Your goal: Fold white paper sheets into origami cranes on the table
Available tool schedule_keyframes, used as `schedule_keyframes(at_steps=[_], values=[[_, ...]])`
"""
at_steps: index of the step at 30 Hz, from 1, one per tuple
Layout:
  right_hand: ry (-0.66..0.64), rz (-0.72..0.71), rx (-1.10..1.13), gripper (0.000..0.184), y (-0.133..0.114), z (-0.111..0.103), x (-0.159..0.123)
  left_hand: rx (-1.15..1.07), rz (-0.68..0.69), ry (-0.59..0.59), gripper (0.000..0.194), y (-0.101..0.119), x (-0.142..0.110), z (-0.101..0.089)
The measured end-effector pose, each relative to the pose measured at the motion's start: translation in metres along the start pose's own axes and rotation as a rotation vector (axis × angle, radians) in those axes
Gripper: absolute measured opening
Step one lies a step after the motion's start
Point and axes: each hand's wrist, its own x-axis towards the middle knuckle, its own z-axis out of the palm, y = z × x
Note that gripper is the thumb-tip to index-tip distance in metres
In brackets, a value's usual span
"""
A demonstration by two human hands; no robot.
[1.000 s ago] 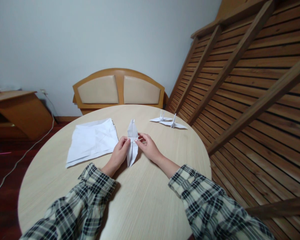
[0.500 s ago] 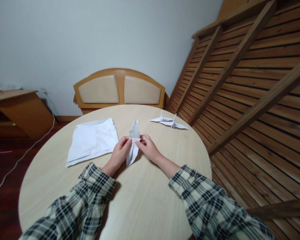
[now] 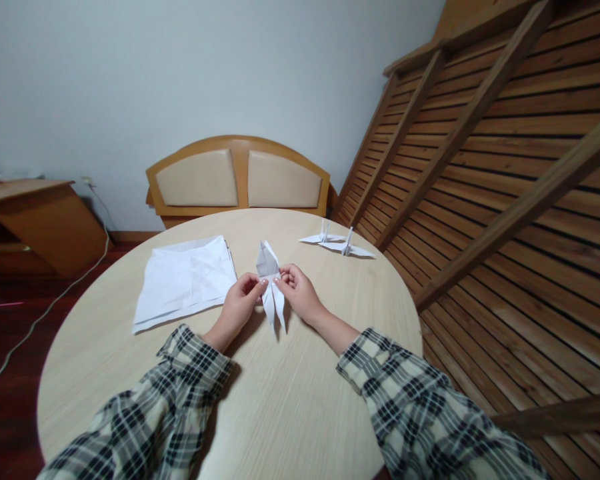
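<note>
A narrow folded white paper piece (image 3: 271,283) stands between my hands above the round pale wooden table (image 3: 280,400). My left hand (image 3: 241,305) pinches its left side at the middle. My right hand (image 3: 299,292) pinches its right side. The piece's top point is toward the far side and two thin points hang down toward me. Both forearms wear plaid sleeves.
A stack of white paper sheets (image 3: 185,280) lies to the left of my hands. Two finished paper cranes (image 3: 337,244) sit at the far right of the table. A wooden chair back (image 3: 237,179) stands behind the table; slatted wooden boards (image 3: 505,220) lean at the right.
The folded paper has turned between my fingers: its lower part, earlier one flap leaning left, now shows as two thin points hanging straight down. Both hands stay close together in the same place.
</note>
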Motion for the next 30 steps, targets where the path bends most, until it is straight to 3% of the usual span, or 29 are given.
schedule_keyframes(at_steps=[8, 13, 19, 30], values=[[-0.042, 0.048, 0.006, 0.029, 0.001, -0.001, 0.001, -0.086, 0.023, 0.005, 0.048, -0.002, 0.0, 0.001], [-0.113, 0.039, 0.045, 0.029, -0.001, -0.001, -0.002, 0.006, -0.02, 0.002, 0.034, -0.003, 0.002, -0.001], [-0.157, 0.084, 0.033, 0.033, -0.004, 0.0, -0.004, 0.085, -0.007, -0.035, 0.037, -0.004, 0.002, -0.003], [-0.04, 0.068, 0.005, 0.034, 0.0, -0.001, 0.0, 0.18, 0.004, -0.229, 0.041, 0.006, -0.004, 0.0]])
